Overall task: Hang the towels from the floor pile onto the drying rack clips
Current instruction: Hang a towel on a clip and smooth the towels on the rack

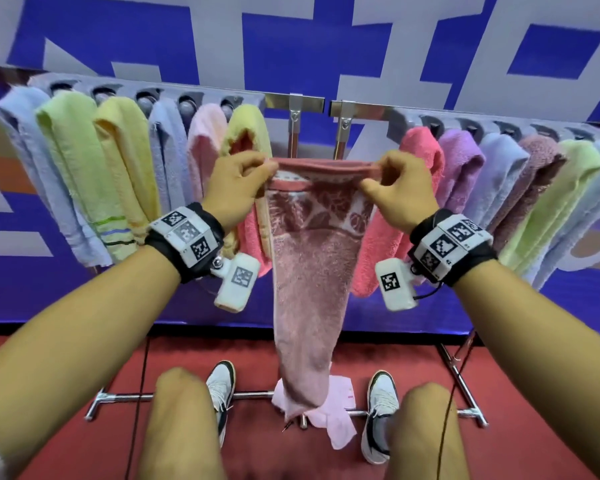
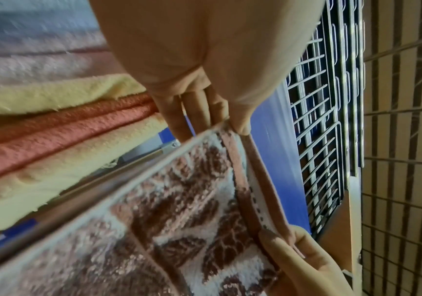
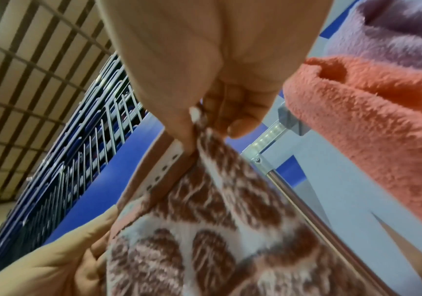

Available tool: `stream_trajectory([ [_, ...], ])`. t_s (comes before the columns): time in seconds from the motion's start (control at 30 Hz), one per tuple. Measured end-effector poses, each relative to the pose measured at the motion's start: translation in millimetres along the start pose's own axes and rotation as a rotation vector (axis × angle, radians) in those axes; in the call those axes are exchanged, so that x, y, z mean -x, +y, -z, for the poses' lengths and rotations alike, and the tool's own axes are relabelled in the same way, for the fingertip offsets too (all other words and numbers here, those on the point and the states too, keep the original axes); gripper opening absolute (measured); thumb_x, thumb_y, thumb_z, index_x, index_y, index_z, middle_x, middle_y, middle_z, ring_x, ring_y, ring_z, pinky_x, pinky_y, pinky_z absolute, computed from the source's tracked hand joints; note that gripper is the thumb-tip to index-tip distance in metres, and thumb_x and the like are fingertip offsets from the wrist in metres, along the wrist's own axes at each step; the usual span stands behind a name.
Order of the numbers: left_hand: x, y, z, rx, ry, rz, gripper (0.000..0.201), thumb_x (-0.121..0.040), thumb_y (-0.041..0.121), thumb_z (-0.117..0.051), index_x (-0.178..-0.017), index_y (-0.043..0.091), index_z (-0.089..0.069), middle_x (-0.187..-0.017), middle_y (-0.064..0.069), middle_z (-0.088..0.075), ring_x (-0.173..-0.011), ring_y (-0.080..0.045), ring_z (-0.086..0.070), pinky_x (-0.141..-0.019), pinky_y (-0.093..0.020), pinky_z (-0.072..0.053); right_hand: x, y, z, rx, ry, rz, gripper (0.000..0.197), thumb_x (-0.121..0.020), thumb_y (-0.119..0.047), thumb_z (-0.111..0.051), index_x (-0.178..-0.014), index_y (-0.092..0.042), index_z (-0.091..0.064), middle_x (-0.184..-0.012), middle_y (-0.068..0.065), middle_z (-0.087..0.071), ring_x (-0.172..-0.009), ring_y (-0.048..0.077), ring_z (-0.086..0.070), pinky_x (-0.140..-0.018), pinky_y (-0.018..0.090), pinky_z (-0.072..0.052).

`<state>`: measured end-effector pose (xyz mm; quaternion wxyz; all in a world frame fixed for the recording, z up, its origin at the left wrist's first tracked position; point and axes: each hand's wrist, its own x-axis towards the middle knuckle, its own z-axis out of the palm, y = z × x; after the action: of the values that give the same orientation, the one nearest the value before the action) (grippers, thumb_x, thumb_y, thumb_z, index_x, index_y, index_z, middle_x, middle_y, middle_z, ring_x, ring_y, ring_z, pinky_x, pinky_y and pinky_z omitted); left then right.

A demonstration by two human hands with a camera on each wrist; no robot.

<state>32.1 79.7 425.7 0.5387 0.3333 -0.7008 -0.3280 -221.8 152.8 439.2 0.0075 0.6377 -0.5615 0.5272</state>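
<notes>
From the head view, the left hand (image 1: 238, 188) and right hand (image 1: 400, 188) each pinch a top corner of the patterned pink towel (image 1: 312, 271), stretched before the gap in the drying rack (image 1: 309, 102); hanging is underway, and next its edge must reach a clip. Hung towels crowd both sides, and a pale pink towel (image 1: 340, 427) waits on the floor. The left wrist view shows fingertips (image 2: 242, 128) pinching the hem beside a yellow towel (image 2: 52, 96). The right wrist view, somewhat blurred, shows the pinch near a coral towel (image 3: 369, 130).
</notes>
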Motion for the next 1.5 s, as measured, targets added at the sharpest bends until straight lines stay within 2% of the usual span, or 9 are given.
stream_trajectory([
  [0.13,-7.1,9.2,-7.1,-0.046,0.056,-0.028,0.011,-0.096,0.015,-0.062,-0.087,0.017,-0.069,-0.073,0.006,-0.068,-0.062,-0.001,-0.063,-0.061,-0.022,-0.055,-0.4,-4.8,3.2,-0.173,-0.067,-0.071,0.043,-0.079,-0.007,-0.077,-0.114,-0.015,-0.053,-0.075,-0.004,-0.055,-0.064,0.003,-0.053,-0.06,0.016,-0.045],
  [0.27,1.0,1.1,-7.8,-0.016,-0.019,0.04,0.009,-0.097,0.011,-0.06,-0.092,0.01,-0.067,-0.071,0.0,-0.064,-0.061,-0.009,-0.061,-0.057,-0.027,-0.055,7.6,0.6,9.2,-0.132,-0.202,-0.122,0.004,-0.087,-0.002,-0.07,-0.089,0.0,-0.068,-0.068,-0.005,-0.059,-0.051,-0.009,-0.053,-0.054,0.009,-0.043],
  [0.47,-0.2,-2.0,-3.9,0.029,-0.054,0.13,0.009,-0.097,0.014,-0.062,-0.096,0.008,-0.068,-0.07,-0.001,-0.062,-0.055,-0.007,-0.056,-0.054,-0.024,-0.051,11.7,11.7,0.7,-0.171,-0.195,-0.187,0.022,-0.096,-0.013,-0.06,-0.079,-0.021,-0.05,-0.068,-0.009,-0.059,-0.053,-0.004,-0.053,-0.05,0.019,-0.047],
  [0.63,-5.1,3.3,-4.2,0.031,-0.066,0.147,0.017,-0.097,0.015,-0.062,-0.101,-0.001,-0.067,-0.082,-0.019,-0.064,-0.073,-0.026,-0.063,-0.067,-0.038,-0.059,9.7,11.3,-2.3,-0.17,-0.047,-0.208,0.016,-0.088,-0.028,-0.068,-0.076,-0.026,-0.057,-0.07,0.002,-0.066,-0.059,0.011,-0.06,-0.06,0.033,-0.051],
  [0.83,-11.9,-9.1,-21.3,-0.201,0.072,0.242,0.024,-0.087,0.016,-0.069,-0.067,0.003,-0.071,-0.052,-0.007,-0.06,-0.052,-0.02,-0.056,-0.067,-0.053,-0.06,7.2,15.9,-15.5,0.125,-0.04,-0.216,0.016,-0.087,-0.026,-0.066,-0.075,-0.017,-0.061,-0.072,-0.002,-0.063,-0.068,0.017,-0.058,-0.065,0.029,-0.047],
  [0.93,-14.8,1.0,-27.8,-0.262,0.098,0.223,0.022,-0.083,0.017,-0.069,-0.066,0.002,-0.07,-0.065,-0.022,-0.067,-0.055,-0.023,-0.058,-0.065,-0.051,-0.059,2.9,15.1,-15.0,0.213,0.001,-0.184,0.014,-0.088,-0.023,-0.065,-0.079,-0.012,-0.061,-0.067,-0.004,-0.059,-0.069,0.02,-0.058,-0.068,0.03,-0.046],
  [1.1,-16.2,16.8,-32.6,-0.275,0.089,0.189,0.021,-0.08,0.021,-0.069,-0.06,0.016,-0.066,-0.061,-0.004,-0.068,-0.06,-0.025,-0.068,-0.062,-0.046,-0.061,0.7,5.2,-4.4,0.149,0.032,-0.16,0.009,-0.085,-0.019,-0.06,-0.087,-0.023,-0.052,-0.059,-0.01,-0.051,-0.074,0.027,-0.06,-0.082,0.046,-0.051],
  [1.33,13.0,40.0,-53.7,-0.013,-0.104,0.255,0.017,-0.088,0.005,-0.068,-0.079,-0.009,-0.066,-0.06,-0.011,-0.062,-0.05,-0.017,-0.065,-0.051,-0.031,-0.057,11.8,-21.1,-3.2,0.045,-0.213,-0.085,0.014,-0.082,-0.017,-0.058,-0.095,-0.022,-0.06,-0.065,0.009,-0.068,-0.06,0.027,-0.068,-0.066,0.049,-0.058],
  [1.5,18.7,44.1,-65.4,0.078,-0.12,0.25,0.018,-0.089,0.013,-0.072,-0.086,-0.005,-0.07,-0.062,-0.009,-0.062,-0.048,-0.008,-0.057,-0.048,-0.021,-0.049,13.3,-44.4,-4.9,-0.244,-0.335,-0.198,0.011,-0.086,0.002,-0.055,-0.09,-0.006,-0.062,-0.07,0.017,-0.07,-0.064,0.031,-0.072,-0.062,0.047,-0.061],
])
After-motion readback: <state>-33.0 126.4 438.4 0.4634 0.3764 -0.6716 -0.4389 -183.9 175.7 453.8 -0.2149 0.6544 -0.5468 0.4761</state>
